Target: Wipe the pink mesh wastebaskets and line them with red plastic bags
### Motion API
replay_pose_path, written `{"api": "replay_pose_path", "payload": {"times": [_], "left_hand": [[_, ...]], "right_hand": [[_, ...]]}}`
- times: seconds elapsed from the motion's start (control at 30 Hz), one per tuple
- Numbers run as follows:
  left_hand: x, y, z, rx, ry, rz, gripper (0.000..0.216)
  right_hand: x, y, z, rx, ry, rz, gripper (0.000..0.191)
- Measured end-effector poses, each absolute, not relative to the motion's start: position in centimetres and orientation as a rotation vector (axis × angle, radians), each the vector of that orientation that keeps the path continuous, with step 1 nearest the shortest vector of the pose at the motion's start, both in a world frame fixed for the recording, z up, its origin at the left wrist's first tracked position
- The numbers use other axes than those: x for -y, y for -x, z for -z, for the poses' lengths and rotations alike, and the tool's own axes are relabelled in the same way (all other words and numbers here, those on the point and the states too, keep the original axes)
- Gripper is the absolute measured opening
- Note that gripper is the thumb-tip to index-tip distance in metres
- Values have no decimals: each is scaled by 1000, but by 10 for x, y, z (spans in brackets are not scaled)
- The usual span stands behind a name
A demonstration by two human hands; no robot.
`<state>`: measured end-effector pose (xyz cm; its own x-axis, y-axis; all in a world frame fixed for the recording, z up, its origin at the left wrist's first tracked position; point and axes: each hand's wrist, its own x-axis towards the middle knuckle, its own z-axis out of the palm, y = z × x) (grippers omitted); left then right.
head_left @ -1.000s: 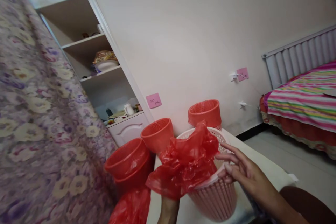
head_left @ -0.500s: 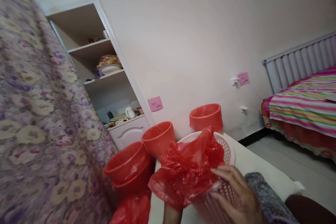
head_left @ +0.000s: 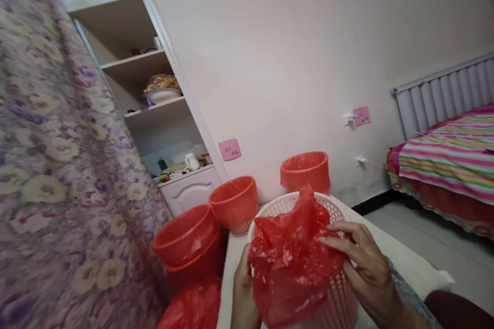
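Now that the red bag [head_left: 289, 267] has shifted rightward, so it drapes over the near rim of the pink basket [head_left: 342, 295], the right hand [head_left: 365, 270] pinches its edge while the left hand [head_left: 244, 288] (fingertips hidden, grip impossible to tell) flanks the basket's left side.

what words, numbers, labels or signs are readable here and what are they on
Left pink note on the wall: two handwritten lines, the upper perhaps "293"; the lower is too small to read surely.
Right pink note: handwriting too small and blurred.
Red bag, pink basket: no text visible.
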<state>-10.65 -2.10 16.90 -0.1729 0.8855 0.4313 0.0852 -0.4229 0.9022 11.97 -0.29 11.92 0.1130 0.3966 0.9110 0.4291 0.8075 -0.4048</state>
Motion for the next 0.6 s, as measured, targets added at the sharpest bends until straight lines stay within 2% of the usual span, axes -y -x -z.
{"api": "replay_pose_path", "payload": {"times": [0.1,0.2,0.4,0.6], "left_hand": [[17,121,-162,-1176,-1661,-1673,19],[10,139,-150,-1239,-1774,-1837,2],[-1,179,-122,-1466,-1462,-2131,7],[6,181,-89,-1359,-1147,-2021,32]], "right_hand": [[10,-137,-109,1486,699,-64,45],[21,-149,-94,1540,712,-136,43],[28,-159,-60,1487,759,-240,28],[16,-172,-23,1383,885,-477,17]]}}
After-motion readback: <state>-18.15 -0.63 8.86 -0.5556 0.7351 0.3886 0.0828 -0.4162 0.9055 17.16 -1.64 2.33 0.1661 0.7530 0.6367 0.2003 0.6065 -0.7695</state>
